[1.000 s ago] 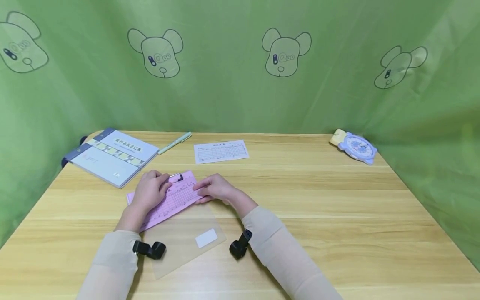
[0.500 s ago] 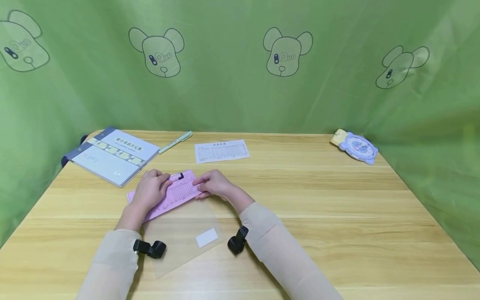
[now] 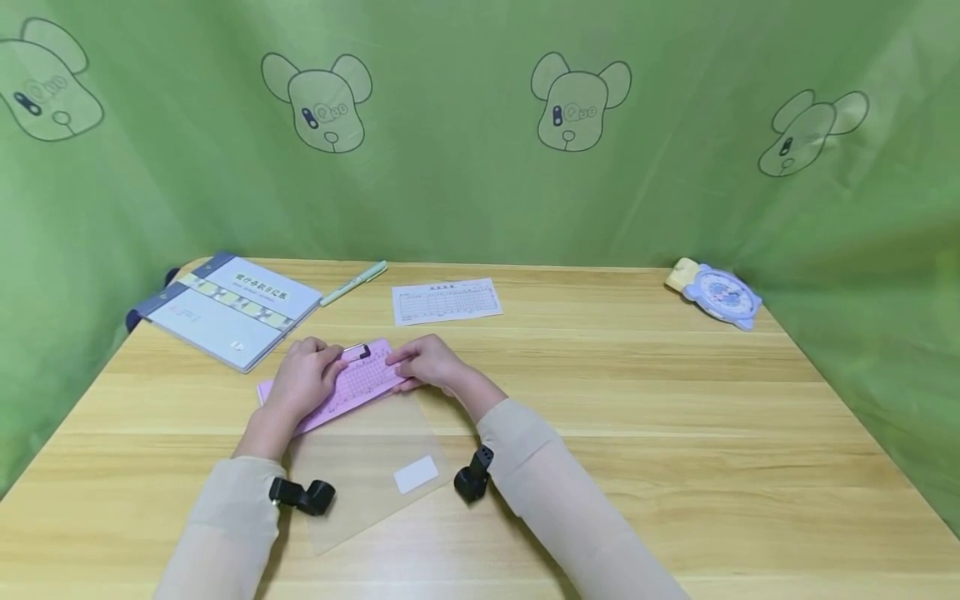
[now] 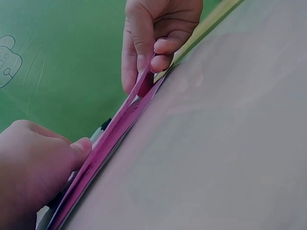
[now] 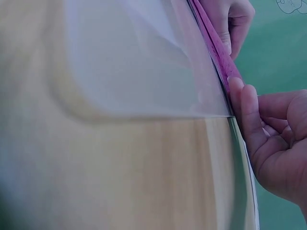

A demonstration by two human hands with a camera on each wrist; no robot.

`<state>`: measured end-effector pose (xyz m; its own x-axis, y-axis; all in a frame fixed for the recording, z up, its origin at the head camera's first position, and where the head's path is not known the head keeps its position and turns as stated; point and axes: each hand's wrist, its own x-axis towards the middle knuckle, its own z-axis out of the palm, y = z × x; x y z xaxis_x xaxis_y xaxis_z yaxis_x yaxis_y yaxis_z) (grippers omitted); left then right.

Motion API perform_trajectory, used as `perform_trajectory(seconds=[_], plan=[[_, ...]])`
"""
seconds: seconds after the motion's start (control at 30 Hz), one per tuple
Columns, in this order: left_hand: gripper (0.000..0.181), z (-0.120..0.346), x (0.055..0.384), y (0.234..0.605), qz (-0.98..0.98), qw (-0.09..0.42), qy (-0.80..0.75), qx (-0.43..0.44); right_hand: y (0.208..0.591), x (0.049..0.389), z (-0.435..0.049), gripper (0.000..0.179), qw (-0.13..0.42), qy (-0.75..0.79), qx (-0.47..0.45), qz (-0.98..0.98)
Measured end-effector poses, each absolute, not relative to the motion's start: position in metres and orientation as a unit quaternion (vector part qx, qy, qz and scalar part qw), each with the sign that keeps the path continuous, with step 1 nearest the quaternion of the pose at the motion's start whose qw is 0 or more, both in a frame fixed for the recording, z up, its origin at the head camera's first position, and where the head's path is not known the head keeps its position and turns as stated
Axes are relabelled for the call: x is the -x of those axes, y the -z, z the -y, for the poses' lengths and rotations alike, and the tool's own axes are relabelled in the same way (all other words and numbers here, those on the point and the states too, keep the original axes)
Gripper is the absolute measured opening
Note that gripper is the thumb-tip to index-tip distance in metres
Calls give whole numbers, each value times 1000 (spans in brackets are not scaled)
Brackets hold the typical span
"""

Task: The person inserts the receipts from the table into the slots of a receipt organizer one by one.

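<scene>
On the table lies a translucent clipboard (image 3: 360,492) with a white label near its lower right corner. Pink printed forms (image 3: 363,383) lie across its upper part, by the metal clip (image 3: 356,352) with black ends. My left hand (image 3: 303,379) grips the clip, its thumb over the near side. At the forms' right edge, my right hand (image 3: 435,364) pinches the paper between thumb and fingers. From the left wrist, the pink paper (image 4: 125,120) shows edge-on, with a gap between layers. The right wrist view has the clipboard's rounded corner (image 5: 110,100) close up.
A ledger book (image 3: 236,308) lies at the back left, with a pale green pen (image 3: 354,283) beside it. A white printed form (image 3: 447,302) rests behind the hands. Toward the back right is a blue clock-faced toy (image 3: 722,296). Green curtain (image 3: 465,192) borders the table.
The pink forms' lower edge has shifted upward toward the clip, baring more of the clipboard. My right hand has risen slightly with the paper; my left hand stays at the clip.
</scene>
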<state>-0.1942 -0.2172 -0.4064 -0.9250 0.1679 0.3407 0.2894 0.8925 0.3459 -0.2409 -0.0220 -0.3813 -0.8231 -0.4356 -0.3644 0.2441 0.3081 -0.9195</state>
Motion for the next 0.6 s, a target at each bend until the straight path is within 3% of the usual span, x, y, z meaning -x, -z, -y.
perform_trajectory(seconds=[0.6], plan=[[34, 217, 193, 407, 958, 139, 230, 102, 383, 232, 0, 26, 303, 606, 93, -729]])
